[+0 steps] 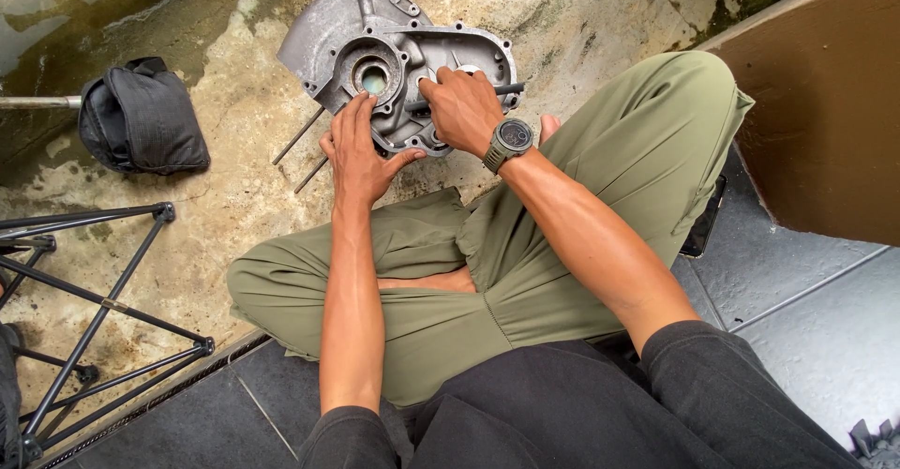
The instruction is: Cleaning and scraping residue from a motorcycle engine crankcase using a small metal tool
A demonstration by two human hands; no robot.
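Stained concrete floor [234, 197], black bag [141, 118] left, both hands on engine casing [328, 33]

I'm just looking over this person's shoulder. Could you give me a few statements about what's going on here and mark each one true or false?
1. Both hands rest on a grey metal engine casing. True: the left hand lies on its near edge, the right hand on top.
2. The casing sits on a workbench. False: it lies on the stained concrete floor.
3. The watch is on the right wrist. True.
4. The black bag lies on the person's lap. False: it is on the floor, off to the left, apart from the casing.
5. The person wears blue jeans. False: the trousers are olive green.
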